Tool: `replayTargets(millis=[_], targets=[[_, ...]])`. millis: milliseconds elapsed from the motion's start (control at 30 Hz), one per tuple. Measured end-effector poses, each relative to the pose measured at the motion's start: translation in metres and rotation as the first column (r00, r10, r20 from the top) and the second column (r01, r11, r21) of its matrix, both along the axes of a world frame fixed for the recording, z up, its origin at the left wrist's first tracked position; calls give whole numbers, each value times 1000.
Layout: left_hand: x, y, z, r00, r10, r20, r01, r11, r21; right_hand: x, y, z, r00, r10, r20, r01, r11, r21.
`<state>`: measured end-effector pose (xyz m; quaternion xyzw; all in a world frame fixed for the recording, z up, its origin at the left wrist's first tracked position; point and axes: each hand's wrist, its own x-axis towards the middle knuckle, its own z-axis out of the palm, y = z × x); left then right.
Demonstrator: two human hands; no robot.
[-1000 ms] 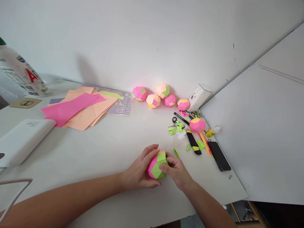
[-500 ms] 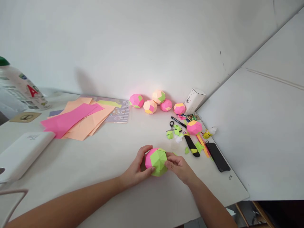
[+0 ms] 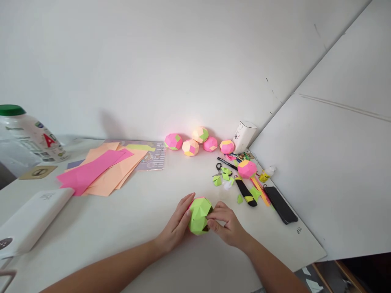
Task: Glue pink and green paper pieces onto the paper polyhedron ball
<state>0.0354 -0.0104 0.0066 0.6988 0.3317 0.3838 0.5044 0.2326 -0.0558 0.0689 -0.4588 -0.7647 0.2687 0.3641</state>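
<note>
A faceted paper ball [image 3: 199, 217], mostly lime green with a sliver of pink at its upper left, is held above the white table. My left hand [image 3: 175, 226] wraps its left side, thumb on the green face and fingers behind. At the right side, my right hand [image 3: 226, 224] pinches the ball's edge between thumb and fingers, beside a dark gap in the paper. Its fingertips are partly hidden there. Beyond and to the right lie green paper scraps [image 3: 225, 176], black scissors [image 3: 218, 166] and a black-and-yellow utility knife [image 3: 245, 192].
Several finished paper balls [image 3: 190, 147] line the wall, and another ball [image 3: 247, 169] sits among the tools. Pink and peach paper sheets [image 3: 106, 173] lie left, near a white power bank [image 3: 36, 219] and a bottle [image 3: 32, 136]. A phone [image 3: 280, 204] and glue bottle [image 3: 266, 174] are at right.
The ball has been turned, so more green and a dark opening on its right face me. My right fingers have shifted to that opening. The camera view has tilted slightly.
</note>
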Motion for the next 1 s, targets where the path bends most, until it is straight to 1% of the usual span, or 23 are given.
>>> replayTargets(millis=[100, 167, 233, 267, 333, 400, 467, 567, 633, 667, 767, 833, 933, 1000], targets=[[-1, 2, 2, 1000, 15, -8, -15, 999, -40, -4, -4, 7, 997, 35, 62, -43, 991, 130], [-1, 3, 0, 1000, 31, 3, -31, 1000, -3, -6, -6, 10, 993, 52, 104, -70, 982, 174], [-2, 3, -4, 999, 38, 33, -41, 995, 94, -6, -7, 11, 990, 70, 126, -94, 975, 199], [-3, 3, -6, 999, 20, 50, -28, 986, 162, -6, -7, 11, 988, 81, 132, -108, 972, 208], [-3, 1, -9, 996, -48, 70, 25, 953, 302, -6, -7, 11, 985, 103, 141, -133, 965, 225], [-2, -2, -9, 993, -102, 54, 72, 914, 398, -7, -7, 10, 981, 129, 147, -163, 955, 248], [0, -5, -7, 994, -104, 17, 86, 898, 430, -7, -7, 9, 977, 155, 145, -189, 944, 269], [1, -9, -2, 996, -76, -35, 84, 891, 446, -8, -7, 8, 979, 170, 112, -198, 924, 327], [0, -10, 0, 996, -74, -52, 90, 875, 475, -9, -8, 7, 986, 135, 95, -162, 898, 409], [0, -11, 0, 995, -79, -57, 96, 864, 494, -9, -9, 6, 990, 97, 100, -133, 879, 458], [-1, -13, 1, 994, -85, -70, 109, 837, 536, -13, -13, 1, 983, -69, 172, -46, 807, 589], [-2, -15, 2, 994, -84, -76, 113, 822, 558, -17, -16, -2, 960, -175, 217, -3, 772, 636], [-2, -19, 3, 993, -74, -90, 113, 804, 584, -24, -19, -4, 926, -260, 273, 17, 752, 659], [-3, -21, 5, 994, -55, -97, 102, 795, 598, -26, -21, -5, 916, -263, 303, 6, 764, 645]])
